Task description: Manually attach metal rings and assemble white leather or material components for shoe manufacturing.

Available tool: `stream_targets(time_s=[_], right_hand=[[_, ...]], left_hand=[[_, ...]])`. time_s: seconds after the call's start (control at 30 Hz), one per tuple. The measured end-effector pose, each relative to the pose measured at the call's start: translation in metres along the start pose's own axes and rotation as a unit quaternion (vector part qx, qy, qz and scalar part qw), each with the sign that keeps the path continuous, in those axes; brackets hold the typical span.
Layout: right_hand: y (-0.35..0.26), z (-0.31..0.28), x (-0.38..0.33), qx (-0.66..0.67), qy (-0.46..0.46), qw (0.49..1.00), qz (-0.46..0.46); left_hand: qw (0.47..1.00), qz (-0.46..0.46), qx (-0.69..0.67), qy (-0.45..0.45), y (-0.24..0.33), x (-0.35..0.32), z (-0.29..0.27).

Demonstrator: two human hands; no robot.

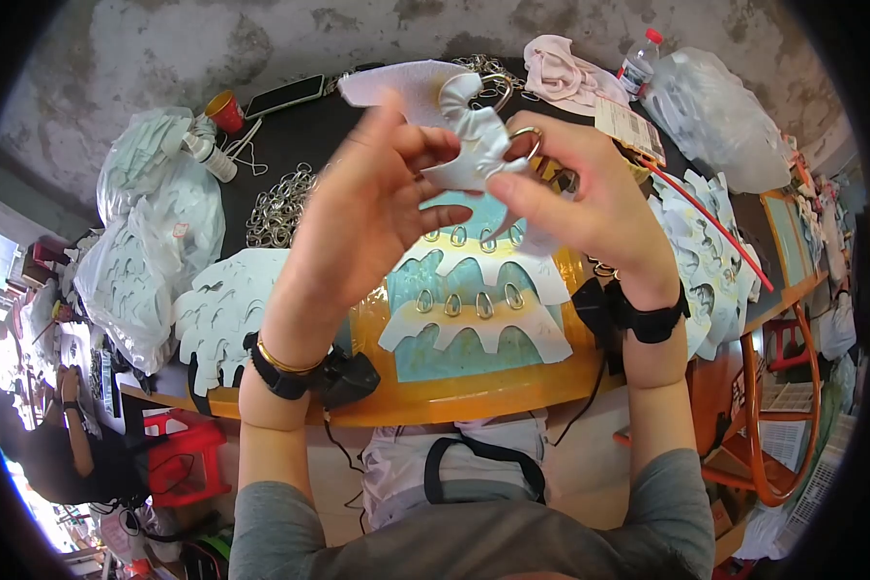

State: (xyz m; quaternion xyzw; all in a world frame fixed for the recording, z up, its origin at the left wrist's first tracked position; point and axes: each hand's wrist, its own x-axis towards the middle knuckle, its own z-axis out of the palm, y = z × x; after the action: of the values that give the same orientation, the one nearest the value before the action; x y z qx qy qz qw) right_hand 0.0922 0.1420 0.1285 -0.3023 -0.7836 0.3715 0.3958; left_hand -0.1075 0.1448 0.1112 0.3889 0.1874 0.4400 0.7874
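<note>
Grey shirt (474,541) borders the near side. Beyond it, the amber surface (435,400) ends in a curved near edge; left pile (227,309) and right pile (710,280) restrict low sideways movement. Left hand (348,208): fingers spread, contact uncertain. Right hand (599,188): clamped on the white sheet (481,155), above the surface. Sheet appears light, soft, pliable; grip beside its metal rings (509,91).

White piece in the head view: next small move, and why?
I'd probably close the left hand on the white piece to steady it: that hand looks open, while the right hand pinches the bunched piece beside a ring.
</note>
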Motion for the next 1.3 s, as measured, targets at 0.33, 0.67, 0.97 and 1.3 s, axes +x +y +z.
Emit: stream_targets(time_s=[0.33, 0.67, 0.97, 1.3], right_hand=[[-0.002, -0.003, 0.001, -0.09, -0.188, 0.972, 0.112], [0.013, -0.011, 0.001, -0.034, -0.092, 0.993, -0.06], [0.013, -0.013, 0.003, 0.08, -0.143, 0.986, 0.01], [0.011, -0.009, 0.003, 0.011, -0.117, 0.991, 0.059]], left_hand=[[0.775, 0.15, 0.613, 0.044, 0.009, -0.01, 0.01], [0.949, 0.02, 0.315, -0.017, 0.006, -0.007, 0.013], [0.981, -0.028, 0.179, -0.064, -0.005, -0.001, 0.0], [0.977, -0.002, 0.214, 0.014, -0.011, 0.005, 0.001]])
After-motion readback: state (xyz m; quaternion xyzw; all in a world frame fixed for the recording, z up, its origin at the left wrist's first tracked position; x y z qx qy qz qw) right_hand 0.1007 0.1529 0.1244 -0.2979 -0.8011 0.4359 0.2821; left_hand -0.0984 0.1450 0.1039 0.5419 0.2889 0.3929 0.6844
